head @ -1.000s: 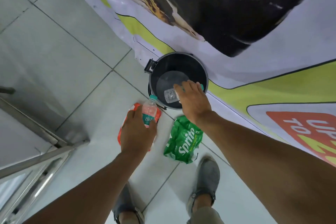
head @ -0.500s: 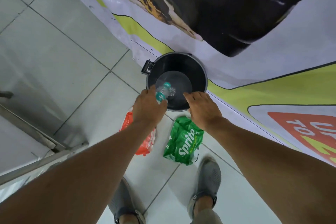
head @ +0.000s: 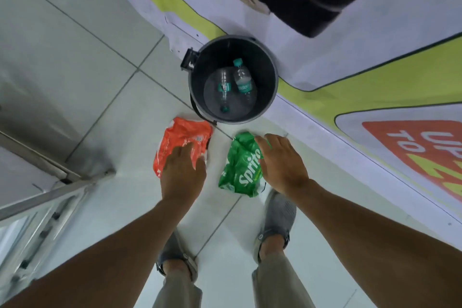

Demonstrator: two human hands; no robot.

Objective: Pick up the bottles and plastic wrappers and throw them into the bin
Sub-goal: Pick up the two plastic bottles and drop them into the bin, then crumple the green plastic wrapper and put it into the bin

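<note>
A black round bin (head: 271, 77) stands on the tiled floor ahead of me. Two clear plastic bottles with teal labels lie inside it, one (head: 223, 87) on the left and one (head: 242, 79) on the right. An orange plastic wrapper (head: 182, 139) lies on the floor in front of the bin. My left hand (head: 183, 174) hovers over its near end with fingers spread. A green Sprite wrapper (head: 241, 170) lies to its right. My right hand (head: 282, 165) is over the green wrapper's right edge, fingers apart, holding nothing.
A large printed banner (head: 375, 62) covers the floor behind and to the right of the bin. A metal frame (head: 50, 182) runs along the left. My two grey shoes (head: 277, 212) stand just behind the wrappers.
My left hand let the bottle go into the bin. Both hands have drawn back from the bin and come down over the two wrappers.
</note>
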